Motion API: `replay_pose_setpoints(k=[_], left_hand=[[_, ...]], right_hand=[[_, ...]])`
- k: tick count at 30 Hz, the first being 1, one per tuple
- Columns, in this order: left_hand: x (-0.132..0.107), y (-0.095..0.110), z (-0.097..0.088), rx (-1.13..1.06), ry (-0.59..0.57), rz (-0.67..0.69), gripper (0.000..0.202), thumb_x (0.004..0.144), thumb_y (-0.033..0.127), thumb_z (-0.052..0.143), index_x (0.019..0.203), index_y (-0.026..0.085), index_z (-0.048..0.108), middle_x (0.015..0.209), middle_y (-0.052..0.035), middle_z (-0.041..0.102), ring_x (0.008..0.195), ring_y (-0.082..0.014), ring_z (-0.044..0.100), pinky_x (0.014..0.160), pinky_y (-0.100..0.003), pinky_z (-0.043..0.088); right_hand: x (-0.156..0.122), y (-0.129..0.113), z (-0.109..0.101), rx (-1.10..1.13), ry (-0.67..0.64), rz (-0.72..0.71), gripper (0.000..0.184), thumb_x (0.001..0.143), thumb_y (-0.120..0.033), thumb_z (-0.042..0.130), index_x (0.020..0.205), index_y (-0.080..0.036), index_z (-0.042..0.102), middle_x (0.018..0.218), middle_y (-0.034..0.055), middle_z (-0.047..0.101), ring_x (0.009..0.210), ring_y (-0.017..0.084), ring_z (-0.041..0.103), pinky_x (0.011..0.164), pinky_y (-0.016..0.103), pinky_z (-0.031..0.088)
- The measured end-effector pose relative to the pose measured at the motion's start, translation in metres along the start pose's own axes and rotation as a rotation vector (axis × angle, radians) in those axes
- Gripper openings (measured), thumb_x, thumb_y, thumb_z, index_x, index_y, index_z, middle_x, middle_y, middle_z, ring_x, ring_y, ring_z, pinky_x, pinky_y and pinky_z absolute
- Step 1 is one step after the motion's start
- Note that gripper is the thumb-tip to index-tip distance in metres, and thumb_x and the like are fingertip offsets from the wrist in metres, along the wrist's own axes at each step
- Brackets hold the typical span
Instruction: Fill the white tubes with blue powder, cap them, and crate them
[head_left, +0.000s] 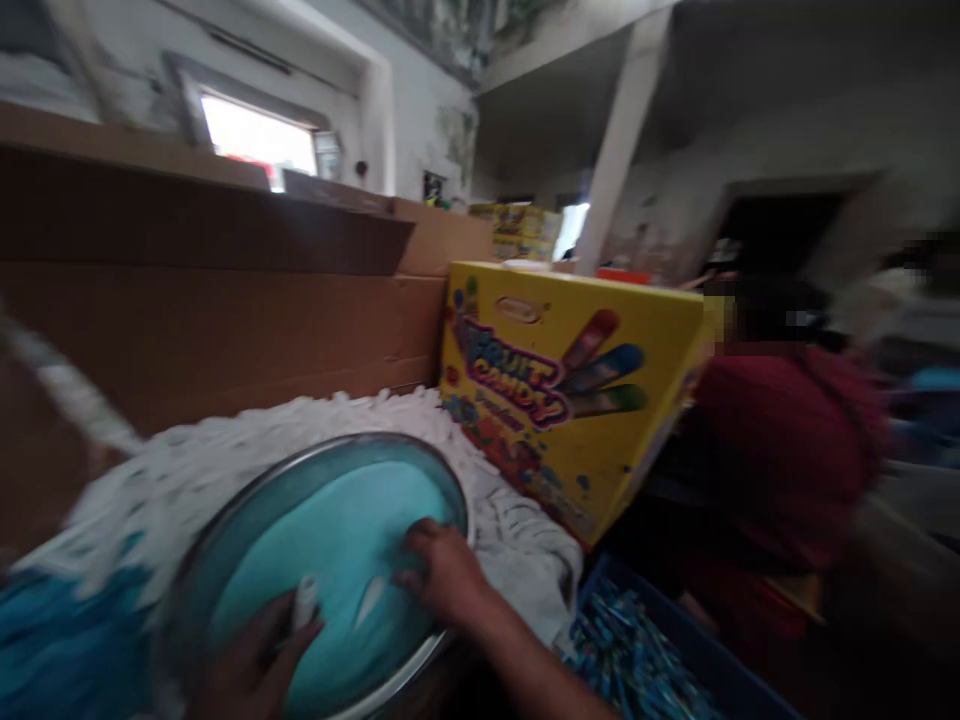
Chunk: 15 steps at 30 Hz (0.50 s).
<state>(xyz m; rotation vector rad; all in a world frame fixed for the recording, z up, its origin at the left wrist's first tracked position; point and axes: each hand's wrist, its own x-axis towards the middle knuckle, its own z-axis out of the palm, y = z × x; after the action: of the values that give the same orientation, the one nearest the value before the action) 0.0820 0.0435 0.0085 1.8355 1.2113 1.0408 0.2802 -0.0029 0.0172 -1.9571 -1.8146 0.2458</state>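
Note:
A round metal bowl (247, 510) full of light blue powder (337, 560) sits low in the view on a heap of white tubes. My right hand (442, 575) rests in the powder by the bowl's right rim, its fingers curled around a thin white tube (370, 602). My left hand (255, 665) is at the bowl's near edge and pinches another thin white tube (305, 603) upright over the powder. Motion blur smears both hands.
White tubes (225, 450) are piled around the bowl inside brown cardboard walls (225, 320). A yellow fruit candy carton (570, 380) stands to the right. A blue crate of filled blue tubes (637, 650) lies below it. A person in red (780, 450) is beyond.

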Motion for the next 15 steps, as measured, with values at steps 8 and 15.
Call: replay_pose_setpoints(k=[8,15], left_hand=[[-0.021,-0.003,-0.091,-0.258,0.359,-0.164,0.026,0.061,0.036,0.065,0.079,0.017,0.061,0.073,-0.0007,0.066,0.068,-0.0173,0.059,0.063,-0.025,0.048],[-0.076,-0.046,-0.136,-0.356,0.515,-0.369,0.032,0.054,0.034,0.07,0.078,0.016,0.06,0.069,-0.0002,0.065,0.065,-0.0172,0.059,0.057,-0.025,0.046]], right_hand=[[0.002,0.023,0.009,0.223,0.18,-0.283,0.02,0.082,-0.036,0.051,0.086,-0.021,0.063,0.091,0.0067,0.065,0.085,0.02,0.06,0.078,0.036,0.047],[-0.053,-0.043,0.007,0.344,0.199,-0.633,0.022,0.083,-0.02,0.05,0.103,-0.025,0.057,0.091,0.0056,0.066,0.086,0.018,0.062,0.073,0.029,0.05]])
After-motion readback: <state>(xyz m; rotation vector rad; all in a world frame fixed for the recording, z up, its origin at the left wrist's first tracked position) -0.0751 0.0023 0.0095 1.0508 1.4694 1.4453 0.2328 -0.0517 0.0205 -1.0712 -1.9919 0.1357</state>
